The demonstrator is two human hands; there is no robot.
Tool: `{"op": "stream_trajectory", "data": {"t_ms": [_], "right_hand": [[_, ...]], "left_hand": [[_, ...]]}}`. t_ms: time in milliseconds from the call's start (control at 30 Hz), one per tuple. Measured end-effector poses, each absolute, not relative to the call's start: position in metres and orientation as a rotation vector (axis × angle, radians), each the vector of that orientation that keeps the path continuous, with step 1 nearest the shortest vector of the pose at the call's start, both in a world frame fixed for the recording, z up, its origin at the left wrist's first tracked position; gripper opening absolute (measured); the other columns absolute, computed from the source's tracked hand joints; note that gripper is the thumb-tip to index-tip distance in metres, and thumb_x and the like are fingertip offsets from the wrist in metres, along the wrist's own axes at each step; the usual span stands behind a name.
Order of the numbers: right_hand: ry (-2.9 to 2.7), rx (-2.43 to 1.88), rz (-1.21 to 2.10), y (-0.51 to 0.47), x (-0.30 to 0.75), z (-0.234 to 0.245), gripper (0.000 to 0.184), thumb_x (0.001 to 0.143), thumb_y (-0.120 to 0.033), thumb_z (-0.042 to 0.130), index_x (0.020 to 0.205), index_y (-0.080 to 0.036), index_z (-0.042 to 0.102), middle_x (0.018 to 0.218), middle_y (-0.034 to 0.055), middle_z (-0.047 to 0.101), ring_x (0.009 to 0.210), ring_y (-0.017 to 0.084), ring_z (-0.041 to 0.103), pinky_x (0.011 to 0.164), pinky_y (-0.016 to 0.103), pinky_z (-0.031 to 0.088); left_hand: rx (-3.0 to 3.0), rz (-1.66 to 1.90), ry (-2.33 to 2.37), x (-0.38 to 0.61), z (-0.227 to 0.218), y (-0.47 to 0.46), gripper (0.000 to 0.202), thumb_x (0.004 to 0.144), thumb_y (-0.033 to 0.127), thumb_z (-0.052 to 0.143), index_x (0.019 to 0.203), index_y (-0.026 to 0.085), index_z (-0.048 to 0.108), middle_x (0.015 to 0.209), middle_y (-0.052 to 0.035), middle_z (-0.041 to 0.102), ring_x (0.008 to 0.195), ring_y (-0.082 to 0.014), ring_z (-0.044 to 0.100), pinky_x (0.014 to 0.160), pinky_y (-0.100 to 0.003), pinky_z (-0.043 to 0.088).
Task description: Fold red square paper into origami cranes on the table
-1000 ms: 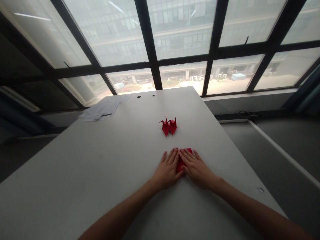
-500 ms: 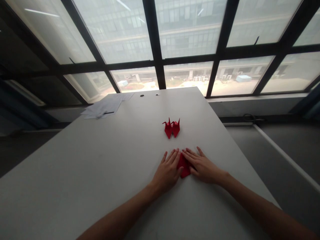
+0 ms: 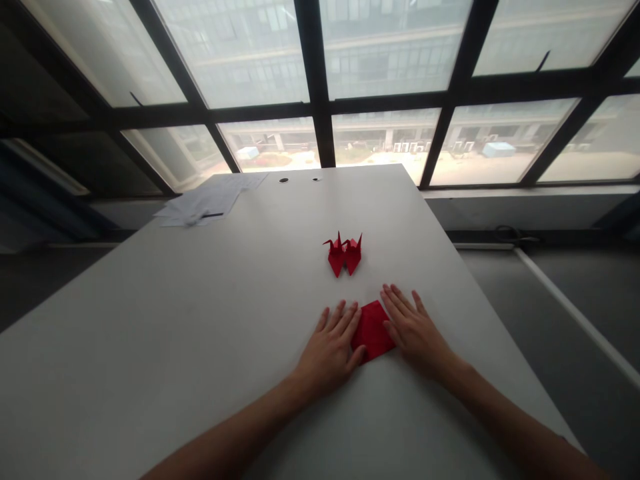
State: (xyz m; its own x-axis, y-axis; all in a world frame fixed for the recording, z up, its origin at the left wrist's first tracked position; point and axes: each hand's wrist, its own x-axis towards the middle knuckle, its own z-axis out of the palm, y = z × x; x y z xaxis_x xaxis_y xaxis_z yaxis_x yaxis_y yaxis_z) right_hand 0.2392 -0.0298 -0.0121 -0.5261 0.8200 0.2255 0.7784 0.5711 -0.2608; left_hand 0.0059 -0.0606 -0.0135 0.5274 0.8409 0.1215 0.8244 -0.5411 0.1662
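Observation:
A folded square of red paper [image 3: 374,331] lies flat on the white table between my two hands. My left hand [image 3: 333,341] rests palm down with its fingers stretched out, the thumb and fingertips on the paper's left edge. On the other side, my right hand [image 3: 413,328] lies flat along the paper's right edge, fingers extended. Just beyond the paper stand two red origami cranes, a left crane [image 3: 337,260] and a right crane [image 3: 354,257], side by side. Part of the paper's edges is hidden under my hands.
The white table [image 3: 220,293] reaches to the large windows. Loose white sheets [image 3: 210,199] with a dark pen [image 3: 213,215] lie at its far left. Two cable holes, a left hole [image 3: 283,181] and a right hole [image 3: 317,179], are near the far edge.
My right hand has slid to the right, off the middle of the red paper, so more of the paper shows. My left hand has stayed nearly in place. The view has tilted slightly down.

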Motion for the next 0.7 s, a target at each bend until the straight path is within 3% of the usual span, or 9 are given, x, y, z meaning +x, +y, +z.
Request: {"op": "stream_trajectory", "data": {"t_ms": [133, 367, 567, 633, 700], "right_hand": [[-2.627, -1.085, 0.294, -0.04, 0.225, -0.012, 0.062, 0.1, -0.029, 0.036, 0.157, -0.02, 0.015, 0.16, 0.0085, 0.026, 0.149, 0.024, 0.02, 0.122, 0.053, 0.012], [-2.498, -1.453, 0.212, -0.038, 0.227, -0.023, 0.06, 0.099, -0.034, 0.037, 0.155, -0.016, 0.026, 0.16, 0.012, 0.025, 0.149, 0.028, 0.02, 0.119, 0.059, 0.003], [-2.468, -1.564, 0.188, -0.038, 0.226, -0.021, 0.058, 0.098, -0.032, 0.038, 0.153, -0.014, 0.03, 0.16, 0.0116, 0.026, 0.149, 0.027, 0.02, 0.119, 0.058, 0.005], [-2.454, -1.538, 0.168, -0.038, 0.227, -0.018, 0.057, 0.098, -0.034, 0.039, 0.151, -0.015, 0.034, 0.159, 0.0121, 0.031, 0.147, 0.028, 0.025, 0.118, 0.059, 0.007], [-2.405, -1.517, 0.149, -0.037, 0.23, -0.013, 0.048, 0.099, -0.035, 0.041, 0.144, -0.02, 0.046, 0.153, 0.0112, 0.043, 0.14, 0.029, 0.036, 0.117, 0.059, 0.011]], "left_hand": [[2.655, 0.291, 1.47, 0.006, -0.013, -0.062, 0.07, 0.099, 0.051, 0.04, 0.157, 0.022, 0.016, 0.162, -0.0064, 0.022, 0.151, -0.0299, 0.012, 0.121, -0.051, 0.017], [2.639, 0.413, 1.403, 0.008, -0.007, -0.061, 0.058, 0.102, 0.032, 0.036, 0.156, 0.02, 0.019, 0.162, -0.0081, 0.022, 0.151, -0.0241, 0.014, 0.122, -0.048, 0.019], [2.745, 0.246, 1.088, 0.009, -0.002, -0.064, 0.061, 0.101, 0.049, 0.04, 0.155, 0.027, 0.022, 0.161, -0.0048, 0.027, 0.149, -0.0232, 0.022, 0.122, -0.049, 0.019], [2.753, 0.246, 1.107, 0.009, -0.002, -0.065, 0.06, 0.101, 0.048, 0.039, 0.155, 0.027, 0.024, 0.16, -0.0048, 0.029, 0.149, -0.0224, 0.023, 0.122, -0.049, 0.02], [2.758, 0.278, 1.163, 0.009, -0.003, -0.065, 0.057, 0.101, 0.047, 0.04, 0.153, 0.027, 0.029, 0.159, -0.0047, 0.032, 0.149, -0.0227, 0.024, 0.121, -0.049, 0.022]]}}
